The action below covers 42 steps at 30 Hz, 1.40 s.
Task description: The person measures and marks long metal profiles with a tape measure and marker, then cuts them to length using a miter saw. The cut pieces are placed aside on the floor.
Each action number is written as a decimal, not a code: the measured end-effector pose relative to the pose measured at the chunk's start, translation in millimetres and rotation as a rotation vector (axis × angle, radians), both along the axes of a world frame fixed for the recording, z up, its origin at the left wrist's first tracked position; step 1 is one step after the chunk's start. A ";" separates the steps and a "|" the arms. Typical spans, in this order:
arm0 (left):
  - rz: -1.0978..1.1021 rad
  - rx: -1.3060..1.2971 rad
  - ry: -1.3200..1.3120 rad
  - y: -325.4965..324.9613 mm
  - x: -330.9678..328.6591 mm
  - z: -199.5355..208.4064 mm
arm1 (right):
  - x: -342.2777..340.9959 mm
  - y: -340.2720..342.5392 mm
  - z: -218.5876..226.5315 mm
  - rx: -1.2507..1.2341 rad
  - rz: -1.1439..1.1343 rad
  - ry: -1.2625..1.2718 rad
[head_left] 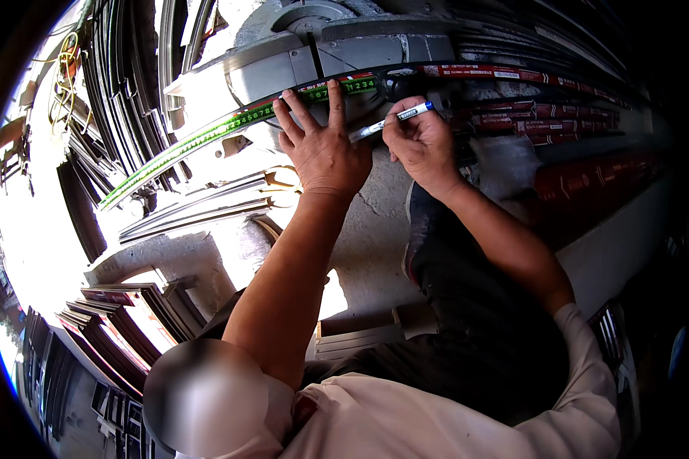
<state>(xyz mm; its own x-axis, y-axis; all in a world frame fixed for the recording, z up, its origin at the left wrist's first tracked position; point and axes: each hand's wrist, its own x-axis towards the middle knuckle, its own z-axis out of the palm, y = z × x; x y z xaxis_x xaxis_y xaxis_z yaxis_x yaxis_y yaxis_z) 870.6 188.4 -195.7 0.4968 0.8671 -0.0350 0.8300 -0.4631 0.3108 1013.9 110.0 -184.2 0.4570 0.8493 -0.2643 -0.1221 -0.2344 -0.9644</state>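
Observation:
A green tape measure (pixel 207 136) with dark digits stretches out to the left along a long bar wrapped in dark red film (pixel 475 72). At its right end sits a black tape case (pixel 396 83). My left hand (pixel 325 149) lies with fingers spread, its fingertips pressing on the tape and the bar. In my right hand (pixel 423 145), just to the right, is a white marker pen (pixel 411 112) with a blue end. The pen slants down to the left, and its other end is close beside my left hand.
Behind the bar is a grey metal machine bed (pixel 367 52). Long dark metal profiles (pixel 122 92) lie at the far left. More red-wrapped bars (pixel 543 122) are stacked at right. Cut pieces (pixel 119 317) stand at lower left, and short profiles (pixel 207 200) lie nearer the middle.

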 end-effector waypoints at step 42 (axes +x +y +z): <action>-0.020 -0.030 -0.043 0.1 -2.7 -4.0 | 47.9 122.5 33.4 0.172 0.521 -0.497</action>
